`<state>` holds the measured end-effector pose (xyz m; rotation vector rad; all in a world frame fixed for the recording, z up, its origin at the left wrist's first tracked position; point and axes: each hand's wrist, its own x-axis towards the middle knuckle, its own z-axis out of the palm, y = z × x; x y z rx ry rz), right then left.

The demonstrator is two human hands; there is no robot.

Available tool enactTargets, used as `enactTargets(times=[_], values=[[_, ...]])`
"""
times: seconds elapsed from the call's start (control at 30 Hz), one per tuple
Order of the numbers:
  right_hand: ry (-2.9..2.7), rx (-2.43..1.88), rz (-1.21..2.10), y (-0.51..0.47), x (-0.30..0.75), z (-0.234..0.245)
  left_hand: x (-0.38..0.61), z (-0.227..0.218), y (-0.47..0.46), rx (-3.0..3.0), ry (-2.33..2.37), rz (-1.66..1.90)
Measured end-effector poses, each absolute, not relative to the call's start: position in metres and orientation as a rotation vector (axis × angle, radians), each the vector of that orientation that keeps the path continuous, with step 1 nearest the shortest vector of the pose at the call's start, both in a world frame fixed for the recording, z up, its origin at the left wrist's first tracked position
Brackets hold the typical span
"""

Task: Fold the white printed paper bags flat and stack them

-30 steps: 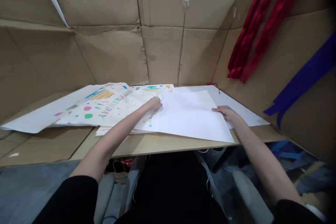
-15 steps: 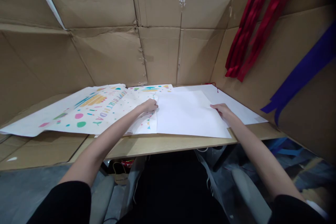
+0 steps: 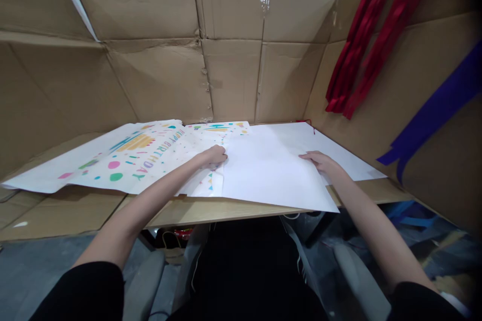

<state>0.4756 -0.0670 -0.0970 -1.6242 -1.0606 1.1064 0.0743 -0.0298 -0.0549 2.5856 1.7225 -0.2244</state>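
A plain white sheet (image 3: 263, 170) lies in front of me, its near right corner sticking out past the table's front edge. At its left edge my left hand (image 3: 214, 156) is closed, fingers curled on the border of a thin sheet printed with small coloured shapes (image 3: 205, 186). What exactly sits between those fingers is partly hidden. On the right side, my right hand (image 3: 319, 161) pinches the white sheet's edge, forefinger on top. Another white sheet (image 3: 346, 160) lies beneath and to the right.
Large sheets printed "Happy Birthday" (image 3: 131, 160) spread over the left side of the table (image 3: 226, 210). Cardboard walls (image 3: 233, 75) enclose the back and sides. Red ribbons (image 3: 361, 50) and a blue ribbon (image 3: 433, 110) hang on the right wall.
The white sheet's near right corner has swung toward me and now overhangs the table edge further. My right hand has shifted slightly with it; my left hand stays nearly in place.
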Motion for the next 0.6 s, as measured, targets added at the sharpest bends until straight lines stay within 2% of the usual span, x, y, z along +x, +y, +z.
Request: enactTargets(times=[0.13, 0.27, 0.37, 0.5, 0.6], values=[[-0.955, -1.586, 1.175, -0.070, 0.471, -0.093, 0.076, -0.049, -0.038, 2.620, 1.779, -0.134], [-1.074, -1.427, 1.149, -0.066, 0.473, -0.089, 0.080, -0.033, -0.035, 2.759, 1.936, 0.260], [-1.164, -1.358, 1.061, -0.062, 0.478, -0.088, 0.081, -0.025, -0.027, 2.839, 1.759, 0.531], [-1.177, -1.358, 1.006, -0.062, 0.485, -0.092, 0.078, -0.032, -0.020, 2.830, 1.456, 0.347], [-1.164, -1.362, 1.029, -0.065, 0.489, -0.095, 0.074, -0.043, -0.019, 2.777, 1.555, 0.429]])
